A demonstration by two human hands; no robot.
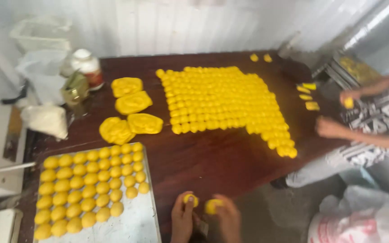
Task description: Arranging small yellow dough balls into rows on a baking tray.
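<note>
Currently, a small yellow dough ball (190, 199) is pinched in the fingers of the left hand (182, 220) at the near table edge, and a second dough piece (212, 206) is gripped by the right hand (227, 218); both hands are closed on their pieces, though motion blur leaves the exact finger placement uncertain. Progress is judged well advanced. A metal tray (136, 225) at the left is loaded roughly two-thirds full with rows of rounded balls (86, 189), its near-right part bare. A large block of portioned pieces (223, 101) is laid out on the dark wooden table (203, 162), apparently not yet trayed. Four flattened dough slabs (131, 114) remain undivided beside it. The dough appears bright yellow, smooth and soft. A co-worker's hand (327, 127) is seen at the table's right side.
</note>
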